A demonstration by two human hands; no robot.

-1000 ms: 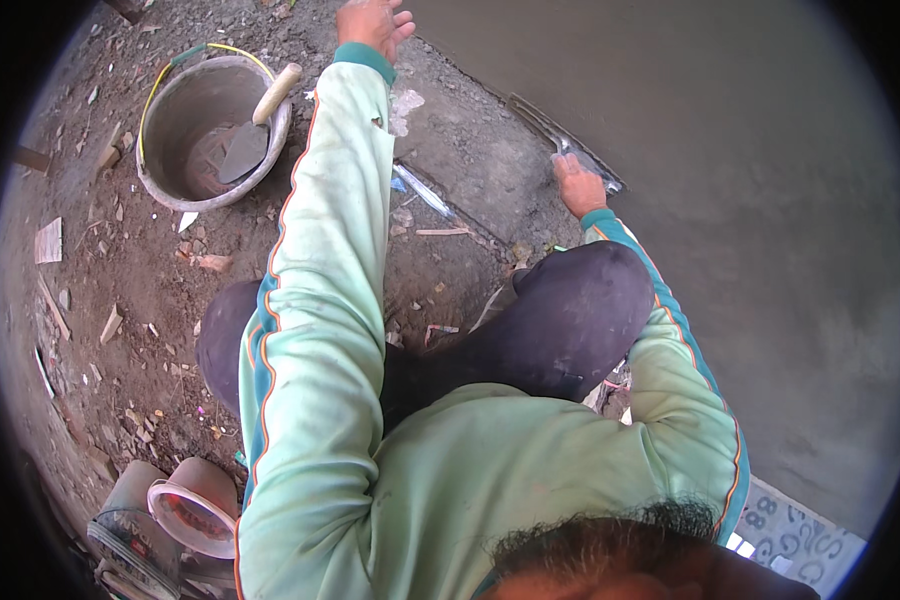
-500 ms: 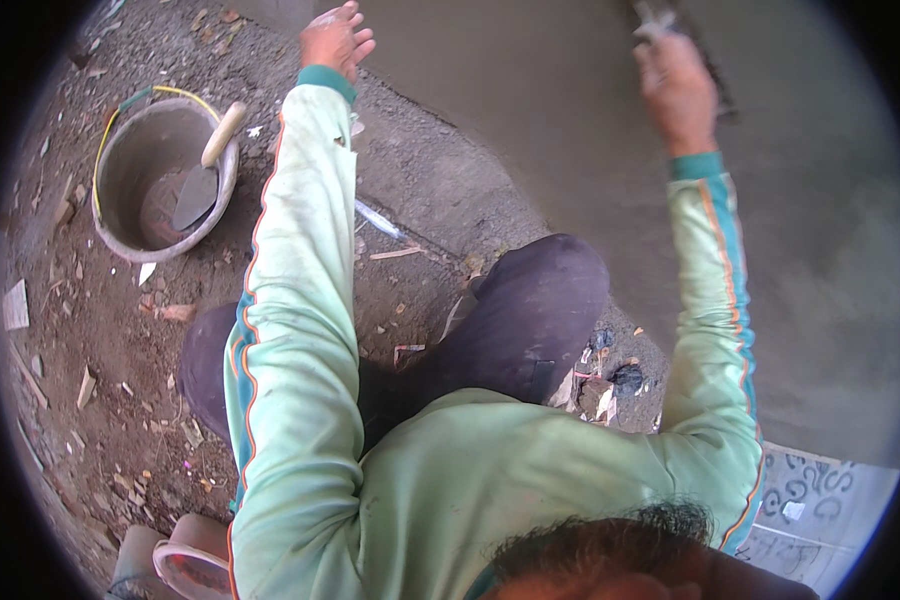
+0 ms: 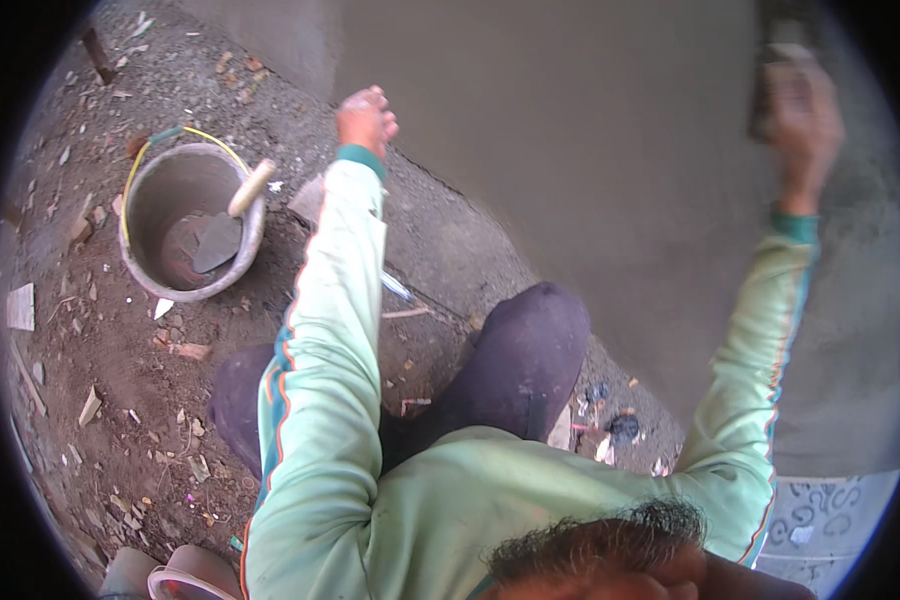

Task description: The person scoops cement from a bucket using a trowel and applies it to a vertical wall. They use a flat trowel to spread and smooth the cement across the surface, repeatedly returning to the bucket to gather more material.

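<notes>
My right hand (image 3: pixel 805 115) grips a plastering trowel (image 3: pixel 763 100) at the upper right. Its dark, long blade shows edge-on, slightly blurred, against smooth grey plaster (image 3: pixel 570 140). My left hand (image 3: pixel 366 122) is held up near the plaster's lower left edge. Its fingers are loosely bent and a little apart, with nothing visible in them. To its left, a round, cement-stained bucket (image 3: pixel 155 200) with a yellow and green handle stands on the ground. A pointing trowel (image 3: pixel 252 188) with a pale wooden handle rests inside, its grey blade downward.
Dirt ground (image 3: pixel 100 340) strewn with chips and scraps lies at the left. My bent knees (image 3: pixel 535 340) are close to the plaster edge. Pale tubs (image 3: pixel 195 575) stand at the lower left. A grey printed sheet (image 3: pixel 815 510) lies at the lower right.
My right hand has moved rightward and slightly down with the plastering trowel. My left hand appears lower and a bit farther right; the whole view has shifted, the bucket appearing lower too.
</notes>
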